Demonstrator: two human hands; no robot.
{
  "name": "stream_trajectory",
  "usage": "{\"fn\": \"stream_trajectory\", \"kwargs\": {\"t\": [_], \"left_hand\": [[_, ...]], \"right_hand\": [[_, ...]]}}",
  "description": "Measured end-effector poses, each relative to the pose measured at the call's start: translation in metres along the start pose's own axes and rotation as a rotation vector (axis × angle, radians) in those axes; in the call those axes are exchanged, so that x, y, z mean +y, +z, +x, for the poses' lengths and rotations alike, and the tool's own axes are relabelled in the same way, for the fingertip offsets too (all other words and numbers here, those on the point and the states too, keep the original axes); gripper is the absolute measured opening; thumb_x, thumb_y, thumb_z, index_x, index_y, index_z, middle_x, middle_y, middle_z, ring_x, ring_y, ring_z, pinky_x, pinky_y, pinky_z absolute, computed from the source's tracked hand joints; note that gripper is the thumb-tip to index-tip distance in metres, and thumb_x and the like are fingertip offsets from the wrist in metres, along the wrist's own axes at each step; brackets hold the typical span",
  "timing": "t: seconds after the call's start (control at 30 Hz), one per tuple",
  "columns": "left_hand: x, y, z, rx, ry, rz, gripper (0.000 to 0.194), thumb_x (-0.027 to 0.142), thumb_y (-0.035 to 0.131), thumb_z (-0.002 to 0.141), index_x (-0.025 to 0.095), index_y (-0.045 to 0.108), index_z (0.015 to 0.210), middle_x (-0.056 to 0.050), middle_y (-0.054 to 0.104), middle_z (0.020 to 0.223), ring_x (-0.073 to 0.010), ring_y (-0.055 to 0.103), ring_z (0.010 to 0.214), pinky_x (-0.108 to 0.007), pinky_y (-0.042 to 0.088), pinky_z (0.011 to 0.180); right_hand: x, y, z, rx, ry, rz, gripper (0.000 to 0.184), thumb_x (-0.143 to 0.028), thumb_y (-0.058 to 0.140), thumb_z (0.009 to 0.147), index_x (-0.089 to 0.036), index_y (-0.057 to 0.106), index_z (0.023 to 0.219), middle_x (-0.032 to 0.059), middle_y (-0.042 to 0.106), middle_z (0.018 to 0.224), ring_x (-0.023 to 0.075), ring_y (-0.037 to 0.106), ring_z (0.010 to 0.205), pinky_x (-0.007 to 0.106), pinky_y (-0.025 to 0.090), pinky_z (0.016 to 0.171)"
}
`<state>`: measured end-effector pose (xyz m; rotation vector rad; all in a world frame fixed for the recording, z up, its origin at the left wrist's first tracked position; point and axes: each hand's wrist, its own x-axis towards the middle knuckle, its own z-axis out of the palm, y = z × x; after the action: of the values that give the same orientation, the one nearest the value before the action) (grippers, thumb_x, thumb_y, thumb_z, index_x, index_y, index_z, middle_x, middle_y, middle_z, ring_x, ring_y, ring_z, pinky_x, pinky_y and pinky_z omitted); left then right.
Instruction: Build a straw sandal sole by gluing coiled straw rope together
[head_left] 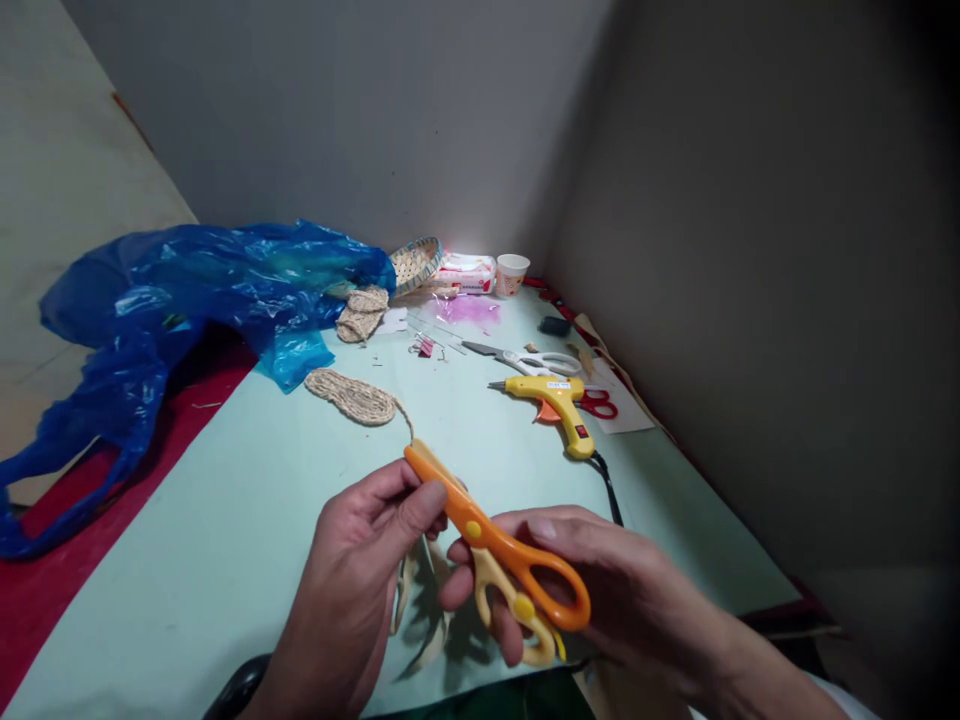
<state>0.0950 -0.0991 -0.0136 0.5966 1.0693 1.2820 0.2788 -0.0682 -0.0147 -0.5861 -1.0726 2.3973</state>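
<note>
Orange and cream scissors [496, 540] are in my right hand [592, 560], whose fingers curl around the handles. The closed blades point up and left. My left hand [367, 550] pinches with thumb and forefinger at the blades, where a braided straw cord [405, 412] runs in behind them. Pale flat strips [429, 635] hang below the left hand. The cord leads from a flat, sole-shaped braided coil [351, 396] lying on the table. My left fingertips are partly hidden by the scissors.
On the pale green table [225, 540] lie a yellow glue gun [551, 390] with a black cable, white scissors [525, 360] and red-handled scissors [598, 404]. A blue plastic bag [187, 280], another braided piece [363, 314], a basket [417, 266] and a paper cup [512, 276] stand farther back.
</note>
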Motion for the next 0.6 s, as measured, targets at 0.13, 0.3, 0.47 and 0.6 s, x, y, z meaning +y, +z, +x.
{"fn": "stream_trajectory", "kwargs": {"t": [0.13,0.3,0.47,0.6], "left_hand": [[-0.001,-0.001,0.003,0.007,-0.017,-0.023,0.013,0.028,0.079,0.079,0.015,0.076,0.078,0.000,0.066,0.073,-0.0111,0.056,0.071,-0.018,0.049,0.068],[-0.005,-0.002,0.002,0.027,-0.020,0.025,0.023,0.032,0.081,0.077,0.019,0.078,0.096,-0.003,0.074,0.089,-0.0170,0.065,0.083,-0.024,0.052,0.076],[-0.011,0.003,-0.005,0.041,0.077,0.093,0.031,0.033,0.083,0.075,0.018,0.078,0.101,-0.007,0.079,0.099,-0.0257,0.071,0.094,-0.033,0.055,0.089],[-0.015,0.005,-0.007,0.121,0.096,0.105,0.029,0.034,0.086,0.070,0.018,0.078,0.093,-0.006,0.080,0.089,-0.0253,0.074,0.088,-0.031,0.058,0.083]], "right_hand": [[0.001,-0.004,-0.005,0.007,0.056,-0.037,0.036,-0.037,0.069,0.088,-0.022,0.071,0.120,0.0091,0.072,0.114,0.0119,0.068,0.075,0.026,0.049,0.077],[-0.004,0.006,-0.007,0.229,-0.092,-0.739,0.037,-0.032,0.070,0.086,-0.029,0.069,0.123,0.0046,0.073,0.102,0.0203,0.066,0.088,0.030,0.051,0.075],[0.004,0.012,-0.007,0.452,-0.546,-1.750,0.052,-0.023,0.064,0.087,-0.013,0.057,0.137,0.0171,0.068,0.123,0.0322,0.066,0.104,0.046,0.052,0.087],[0.017,0.011,0.002,0.514,-0.684,-2.219,0.047,-0.020,0.052,0.089,-0.001,0.058,0.132,0.0239,0.072,0.112,0.0346,0.067,0.084,0.049,0.048,0.068]]}}
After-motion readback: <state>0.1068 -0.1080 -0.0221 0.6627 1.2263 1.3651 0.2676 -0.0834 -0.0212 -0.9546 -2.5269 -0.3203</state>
